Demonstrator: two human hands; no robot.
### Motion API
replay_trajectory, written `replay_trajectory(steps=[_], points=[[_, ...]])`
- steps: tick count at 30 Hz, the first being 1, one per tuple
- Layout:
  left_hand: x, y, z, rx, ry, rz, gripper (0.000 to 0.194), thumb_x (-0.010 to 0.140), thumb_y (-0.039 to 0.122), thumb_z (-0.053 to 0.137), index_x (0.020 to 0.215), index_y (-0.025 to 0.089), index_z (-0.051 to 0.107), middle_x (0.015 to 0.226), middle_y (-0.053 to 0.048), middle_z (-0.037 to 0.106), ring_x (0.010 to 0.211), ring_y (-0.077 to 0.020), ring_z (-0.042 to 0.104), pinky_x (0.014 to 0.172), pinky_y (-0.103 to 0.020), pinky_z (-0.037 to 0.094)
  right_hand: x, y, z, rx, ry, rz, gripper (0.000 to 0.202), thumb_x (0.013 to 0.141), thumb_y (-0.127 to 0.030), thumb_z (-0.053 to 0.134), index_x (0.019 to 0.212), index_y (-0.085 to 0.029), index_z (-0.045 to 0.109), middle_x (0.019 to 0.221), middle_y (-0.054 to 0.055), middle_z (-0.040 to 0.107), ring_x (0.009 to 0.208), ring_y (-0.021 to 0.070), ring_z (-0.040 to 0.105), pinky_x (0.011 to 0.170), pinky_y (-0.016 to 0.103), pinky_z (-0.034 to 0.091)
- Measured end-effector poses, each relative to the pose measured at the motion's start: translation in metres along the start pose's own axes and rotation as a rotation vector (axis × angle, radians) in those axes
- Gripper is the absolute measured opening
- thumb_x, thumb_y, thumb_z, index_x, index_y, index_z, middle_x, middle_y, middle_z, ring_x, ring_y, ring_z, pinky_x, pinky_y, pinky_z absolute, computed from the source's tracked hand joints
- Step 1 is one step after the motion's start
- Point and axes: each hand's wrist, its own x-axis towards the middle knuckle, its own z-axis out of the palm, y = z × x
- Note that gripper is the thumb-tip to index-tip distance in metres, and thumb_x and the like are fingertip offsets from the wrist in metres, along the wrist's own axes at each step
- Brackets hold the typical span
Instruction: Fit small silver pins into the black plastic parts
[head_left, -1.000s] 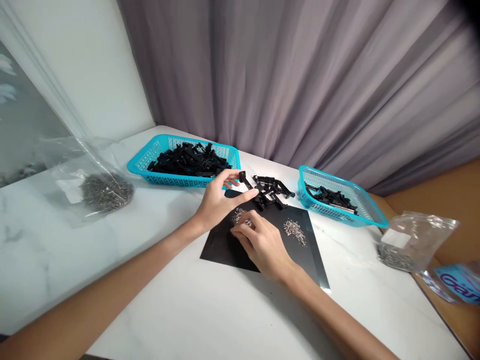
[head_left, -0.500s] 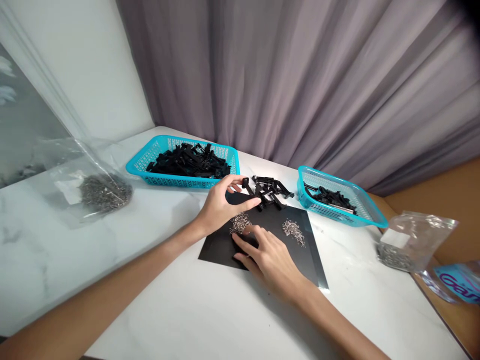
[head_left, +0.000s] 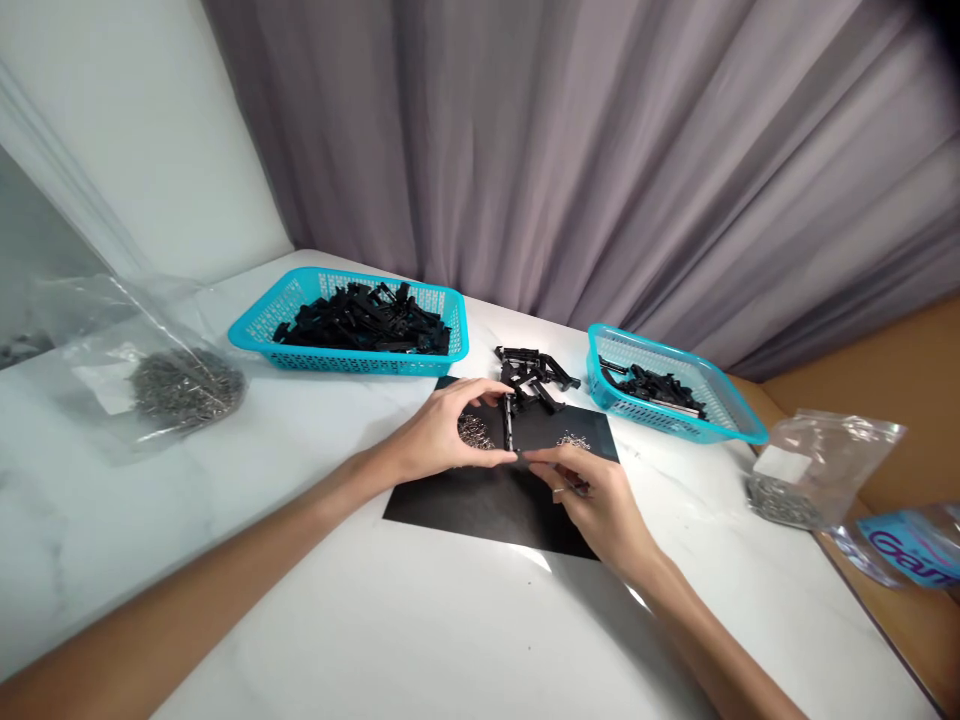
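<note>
Mid-frame, the left hand point(head_left: 439, 435) is pinching a vertical black plastic bar point(head_left: 508, 425), the right hand point(head_left: 606, 502), grip unclear, being beside its lower end.

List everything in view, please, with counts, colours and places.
Table: one, white, foreground
Curtain: one, purple-grey, behind
Wall: one, pale, back left
Surface: one, brown, far right
Baskets: two, blue, back left and right
Basket parts: many, black, in both
Loose parts: several, black, between baskets
Mat: one, black, centre
Metal piles: two, silvery, on mat
Bags of metal bits: two, clear, left and right
Bottle: one, clear, blue-labelled, far right
Held part: one, black, over mat
Left hand: one, bare, gripping held part
Right hand: one, bare, beside held part
</note>
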Motion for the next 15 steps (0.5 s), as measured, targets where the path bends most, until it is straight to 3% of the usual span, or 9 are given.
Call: replay_trajectory(steps=[8,11,15], points=[[-0.003,0.007,0.006,0.026,-0.05,0.047,0.067,0.07,0.03,0.088,0.13,0.019,0.06,0.121,-0.007,0.07,0.107,-0.0233,0.068,0.099,-0.038,0.055,0.0,0.009,-0.016,0.127,-0.056,0.223,0.019,0.096,-0.038,0.063,0.094,-0.02,0.069,0.07,0.0,0.066,0.051,0.0123,0.058,0.053,0.026,0.043],[-0.004,0.009,0.009,0.041,-0.056,0.088,0.064,0.073,0.028,0.086,0.13,0.02,0.058,0.125,-0.008,0.068,0.111,-0.0237,0.066,0.101,-0.038,0.054,0.001,0.008,-0.019,0.144,-0.092,0.227,0.02,0.097,-0.039,0.061,0.099,-0.02,0.067,0.063,-0.003,0.06,0.047,0.0112,0.052,0.051,0.025,0.04],[-0.006,0.009,0.014,0.057,-0.076,0.097,0.064,0.074,0.031,0.084,0.132,0.02,0.057,0.126,-0.008,0.066,0.115,-0.0252,0.064,0.104,-0.04,0.054,0.001,0.007,-0.019,0.11,-0.083,0.176,0.021,0.098,-0.037,0.059,0.103,-0.021,0.072,0.075,0.0,0.063,0.049,0.0094,0.049,0.049,0.025,0.037]])
